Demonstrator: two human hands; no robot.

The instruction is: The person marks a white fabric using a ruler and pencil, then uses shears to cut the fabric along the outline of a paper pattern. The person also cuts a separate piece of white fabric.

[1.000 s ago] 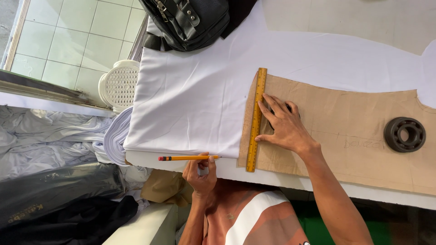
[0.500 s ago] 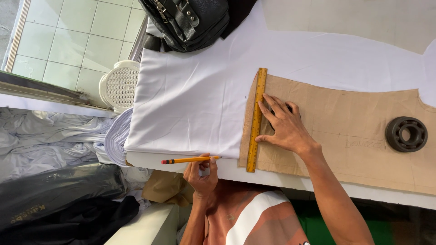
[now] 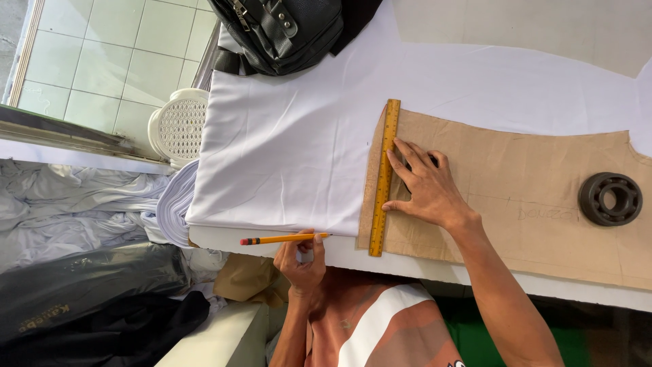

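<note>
A long yellow wooden ruler (image 3: 384, 178) is pressed flat by the right hand (image 3: 424, 189), fingers spread, onto a brown paper pattern piece (image 3: 530, 204); the ruler lies along the left edge of the pattern, running from the near edge of the desk (image 3: 339, 250) towards the far side. The grip of that hand is wide and open, with the fingertips and thumb resting on the ruler and the palm over the paper. A yellow pencil with a red and black end (image 3: 284, 238) is held in the left hand (image 3: 301, 261), pinched between thumb and fingers in a narrow grip; it lies level along the near edge of the desk, its tip pointing right, just beside the near end of the ruler. Under the pattern a smooth white cloth (image 3: 292, 143) is spread over the desk. A black round metal ring weight (image 3: 610, 198) sits on the right part of the pattern, well apart from the hand. A black leather bag (image 3: 285, 30) rests on the far side of the cloth. To the left, beyond the desk, a white plastic stool (image 3: 178, 126) and heaped grey fabric (image 3: 81, 204) are seen.
</note>
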